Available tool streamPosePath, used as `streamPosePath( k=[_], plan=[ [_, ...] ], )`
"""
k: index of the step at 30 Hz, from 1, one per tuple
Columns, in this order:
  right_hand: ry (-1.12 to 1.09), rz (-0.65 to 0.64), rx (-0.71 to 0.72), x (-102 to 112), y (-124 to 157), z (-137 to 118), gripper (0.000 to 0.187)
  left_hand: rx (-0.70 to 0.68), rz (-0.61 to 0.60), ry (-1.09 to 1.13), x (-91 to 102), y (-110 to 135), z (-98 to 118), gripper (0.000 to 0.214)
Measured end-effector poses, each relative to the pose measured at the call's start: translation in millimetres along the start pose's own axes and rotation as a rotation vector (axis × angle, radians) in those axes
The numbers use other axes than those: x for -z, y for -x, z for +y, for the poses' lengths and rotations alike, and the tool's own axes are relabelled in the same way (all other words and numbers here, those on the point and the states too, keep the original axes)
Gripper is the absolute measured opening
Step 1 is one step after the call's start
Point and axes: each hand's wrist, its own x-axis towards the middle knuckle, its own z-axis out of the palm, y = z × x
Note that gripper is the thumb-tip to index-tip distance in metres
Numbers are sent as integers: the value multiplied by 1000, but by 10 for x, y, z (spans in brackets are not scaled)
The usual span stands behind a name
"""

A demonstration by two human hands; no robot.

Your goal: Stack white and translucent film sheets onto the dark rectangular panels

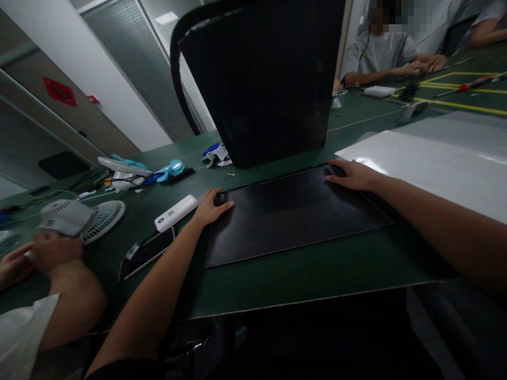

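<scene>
Your lap (328, 343), dark-clothed, sits closest at six o'clock, below the green tabletop (309, 277). Far off at ten o'clock, a red sign (59, 91) hangs on the wall. At nine o'clock, beyond your arm, a co-worker's hands (57, 253) rest beside a small white fan (103, 220). Next come a dark-screened phone (152, 249) and, just beside it, a white device (176, 212), both probably laid there to leave your working space free.

Your left hand (209, 207) sits at the ten o'clock corner of the black panel (293, 216), which lies flat on the tabletop before you. Its grip is a loose curve, thumb on the face and fingers at the far edge; you cannot tell whether they close beneath. Behind, at twelve, stands a large black upright object (273, 79), likely set back for room. Your right hand (354, 177) mirrors the left at the one o'clock corner, thumb and fingers apart, its hold equally unclear; the wide spacing presumably keeps the panel level and steady. Beyond it, a seated person (376, 58) is at one o'clock; glossy white sheets (439, 163) lie at two.

As for writing, the white device's small dark marks and the sign's dark character are too blurred to read; no brand is legible.
</scene>
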Motion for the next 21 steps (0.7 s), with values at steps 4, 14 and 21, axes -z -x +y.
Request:
streamPosePath(
  k=[4, 14, 21],
  plan=[
    [7, 16, -14, 89, 38, -36, 94, -16, 10, 37, 31, 31, 16, 95],
    [32, 76, 117, -57, -51, 37, 103, -137, 11, -64, -48, 9, -47, 79],
    [53, -33, 143, -55, -85, 84, 102, -182, -8, -40, -33, 26, -16, 75]
  ],
)
